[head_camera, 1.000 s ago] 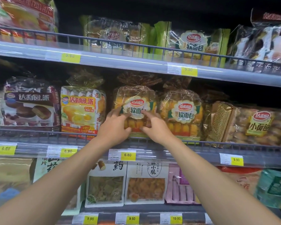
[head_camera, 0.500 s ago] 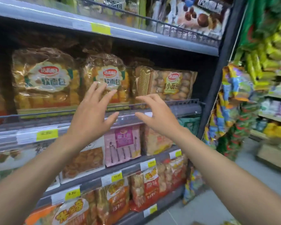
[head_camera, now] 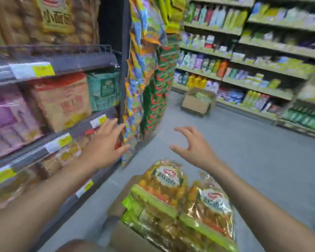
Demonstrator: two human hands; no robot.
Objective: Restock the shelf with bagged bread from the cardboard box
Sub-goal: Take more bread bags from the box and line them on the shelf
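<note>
A cardboard box (head_camera: pixel 124 239) stands on the floor at the bottom of the view, filled with clear bags of yellow bread (head_camera: pixel 164 180) with red-and-white labels; a second bag (head_camera: pixel 213 200) lies beside the first. My left hand (head_camera: pixel 105 144) hovers with fingers spread, in front of the end of the shelf (head_camera: pixel 62 64), holding nothing. My right hand (head_camera: pixel 193 146) hangs above the box with fingers loosely curved and empty. A bread bag (head_camera: pixel 49 20) sits on the shelf at the upper left. The view is blurred.
Snack packets (head_camera: pixel 149 70) hang in strips at the shelf's end. A second open cardboard box (head_camera: pixel 196 104) stands on the grey floor across the aisle, under shelves of bottles (head_camera: pixel 262 60). Lower shelves on the left hold pink and orange packs.
My hands have left the bread bag on the shelf and dropped away empty. My view has swung right and down, from the shelf front to the box on the floor.
</note>
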